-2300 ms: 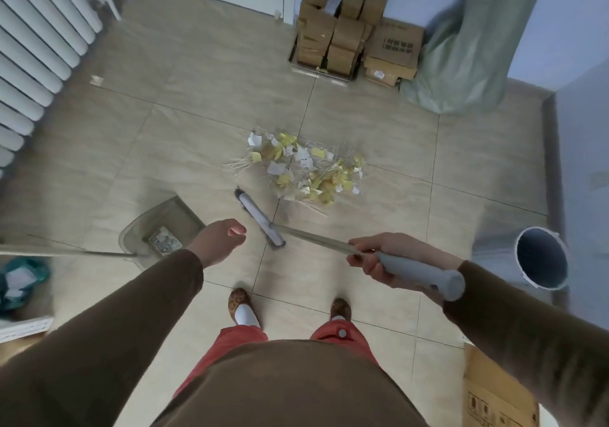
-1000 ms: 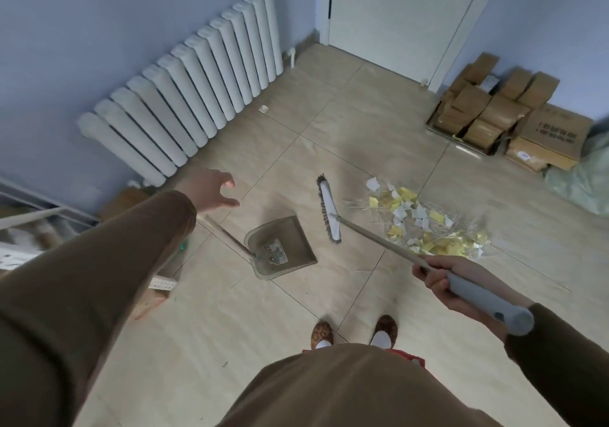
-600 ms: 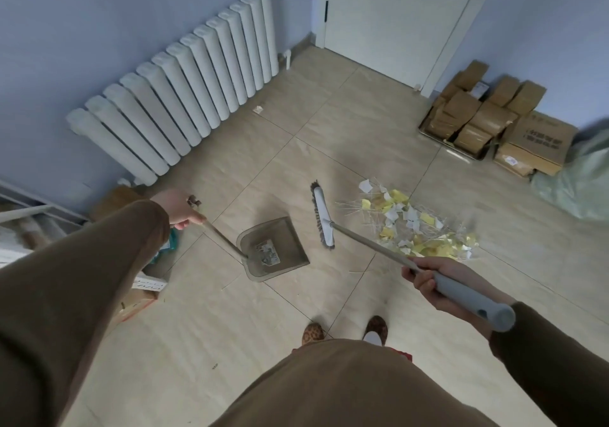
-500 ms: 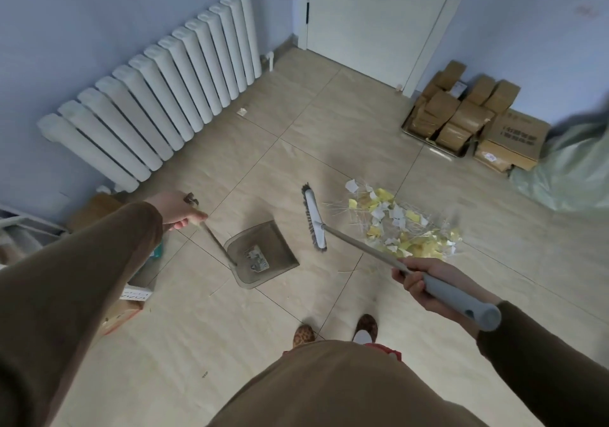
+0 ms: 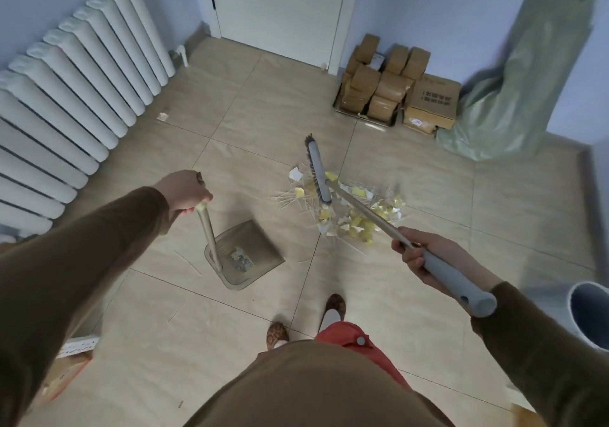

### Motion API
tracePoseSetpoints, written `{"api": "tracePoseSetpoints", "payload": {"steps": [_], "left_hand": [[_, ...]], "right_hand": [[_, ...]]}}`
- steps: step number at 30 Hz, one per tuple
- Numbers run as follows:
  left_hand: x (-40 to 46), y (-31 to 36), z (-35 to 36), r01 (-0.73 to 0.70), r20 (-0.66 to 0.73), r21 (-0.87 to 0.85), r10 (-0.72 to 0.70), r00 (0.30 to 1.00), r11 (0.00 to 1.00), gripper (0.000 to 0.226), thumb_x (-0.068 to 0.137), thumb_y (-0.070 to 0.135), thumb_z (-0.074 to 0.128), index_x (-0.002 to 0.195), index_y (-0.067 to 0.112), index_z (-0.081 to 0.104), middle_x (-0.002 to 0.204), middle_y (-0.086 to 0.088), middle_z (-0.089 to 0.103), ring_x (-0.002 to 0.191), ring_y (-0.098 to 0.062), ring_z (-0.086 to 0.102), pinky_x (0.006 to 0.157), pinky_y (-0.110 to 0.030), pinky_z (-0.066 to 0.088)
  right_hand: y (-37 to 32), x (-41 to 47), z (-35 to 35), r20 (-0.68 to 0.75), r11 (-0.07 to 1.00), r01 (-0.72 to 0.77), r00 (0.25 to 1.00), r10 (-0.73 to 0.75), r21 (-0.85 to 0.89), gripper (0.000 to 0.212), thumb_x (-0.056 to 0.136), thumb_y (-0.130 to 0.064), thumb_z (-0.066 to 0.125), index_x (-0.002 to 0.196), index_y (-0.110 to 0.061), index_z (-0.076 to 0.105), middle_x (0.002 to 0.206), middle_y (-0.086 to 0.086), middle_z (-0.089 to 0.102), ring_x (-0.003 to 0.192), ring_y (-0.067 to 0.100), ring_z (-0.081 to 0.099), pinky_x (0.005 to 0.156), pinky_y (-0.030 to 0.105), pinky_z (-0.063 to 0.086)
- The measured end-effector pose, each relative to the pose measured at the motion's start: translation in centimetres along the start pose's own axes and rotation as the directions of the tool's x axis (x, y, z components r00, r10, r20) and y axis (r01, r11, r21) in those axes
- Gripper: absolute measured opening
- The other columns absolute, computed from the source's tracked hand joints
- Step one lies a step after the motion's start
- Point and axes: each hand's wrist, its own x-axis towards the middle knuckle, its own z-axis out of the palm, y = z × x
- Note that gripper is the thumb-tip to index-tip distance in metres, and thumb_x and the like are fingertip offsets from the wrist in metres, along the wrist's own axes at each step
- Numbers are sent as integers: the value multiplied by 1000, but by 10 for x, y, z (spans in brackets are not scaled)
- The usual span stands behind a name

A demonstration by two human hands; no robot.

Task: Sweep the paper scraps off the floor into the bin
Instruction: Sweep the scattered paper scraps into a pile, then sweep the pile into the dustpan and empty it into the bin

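A heap of white and yellow paper scraps [image 5: 349, 215] with thin sticks lies on the tiled floor ahead of my feet. My right hand [image 5: 425, 252] grips the grey handle of a broom [image 5: 441, 271]; its grey brush head [image 5: 317, 173] stands at the far left edge of the heap. My left hand [image 5: 186, 189] holds the top of the long handle of a grey-brown dustpan [image 5: 245, 255], which rests flat on the floor left of the scraps, mouth toward them. The grey bin [image 5: 591, 311] stands at the right edge, partly cut off.
A white radiator [image 5: 69, 97] runs along the left wall. Cardboard boxes [image 5: 395, 87] and a green sack [image 5: 520, 84] stand against the far wall beside a white door [image 5: 280, 8]. A few loose sticks lie near the dustpan. More boxes sit at the lower left and lower right corners.
My left hand reached out, took the dustpan handle and stood it up, bringing the pan closer to the scraps. The broom head moved from beside the pan to the far side of the heap.
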Motion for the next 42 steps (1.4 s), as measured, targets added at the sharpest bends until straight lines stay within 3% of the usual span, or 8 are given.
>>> {"api": "tracePoseSetpoints", "payload": {"steps": [7,10,14,17,21,25,33,42], "left_hand": [[31,58,17,-55,44,-17,56,997,998,26,88,17,63,92,-8,67,68,-21,68,56,-26,58,57,-32,47],[38,83,27,-44,66,-12,45,997,999,20,87,18,62,94,-1,66,69,-18,66,56,-26,57,56,-31,47],[44,113,40,10,74,-28,-8,997,1000,15,84,19,62,94,8,62,70,-12,62,55,-23,56,53,-31,46],[53,134,41,57,56,-52,-54,997,997,12,83,20,62,91,11,61,71,-10,61,55,-23,56,52,-29,45],[62,153,39,100,62,-18,-99,993,995,10,84,22,62,90,14,64,77,-14,65,55,-23,58,51,-27,46],[66,163,41,108,64,21,-109,992,994,9,86,25,63,90,17,65,82,-16,70,52,-21,59,48,-25,44],[57,171,46,65,110,72,-73,991,995,10,87,24,64,89,14,65,72,-12,64,52,-21,58,49,-27,44],[32,168,69,-34,79,0,34,996,999,16,79,21,59,72,7,54,59,-12,55,50,-24,49,56,-32,39]], "right_hand": [[-46,45,-18,-107,902,189,963,-248,-389,49,94,-1,57,139,-18,47,91,13,64,46,10,52,41,22,47],[-72,85,-29,-71,848,125,980,-188,-514,47,98,-6,53,136,-32,44,103,13,66,59,17,58,48,27,51],[-125,171,-25,-120,433,35,937,-327,-901,36,96,-5,35,126,-14,53,77,11,55,51,21,48,44,28,44],[-164,232,-4,-53,208,17,943,-327,-978,35,95,-1,37,125,-5,54,77,12,60,56,25,56,45,31,46],[-197,290,26,24,-3,25,961,-275,-1000,35,92,-2,50,125,3,60,95,11,64,77,27,61,63,32,49],[-198,309,33,53,-263,-7,974,-221,-965,36,95,-5,49,129,1,56,92,10,62,74,24,57,58,30,48],[-240,246,-69,156,-718,-82,953,-259,-691,55,96,-10,37,145,-32,47,126,4,64,107,26,64,87,35,54],[-237,118,-140,162,-882,-306,910,-382,-357,60,99,-9,32,151,-41,34,112,1,64,81,21,59,64,28,43]]}}
